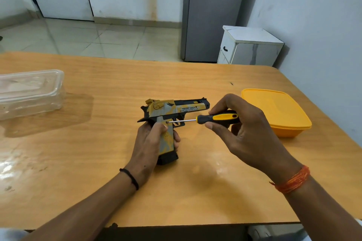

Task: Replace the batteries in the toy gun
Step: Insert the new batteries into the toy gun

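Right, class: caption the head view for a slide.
Left hand grips yellow-grey toy gun; right hand holds black-yellow screwdriver at its grip.

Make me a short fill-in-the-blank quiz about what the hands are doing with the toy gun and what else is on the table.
1. The left hand holds the toy gun by its ____.
2. The right hand holds a ____ with a yellow and black handle.
3. The tool's tip touches the gun just behind the ____.
4. On the table, the tub by the right hand is ____ in colour.

Missing words: grip; screwdriver; trigger; yellow
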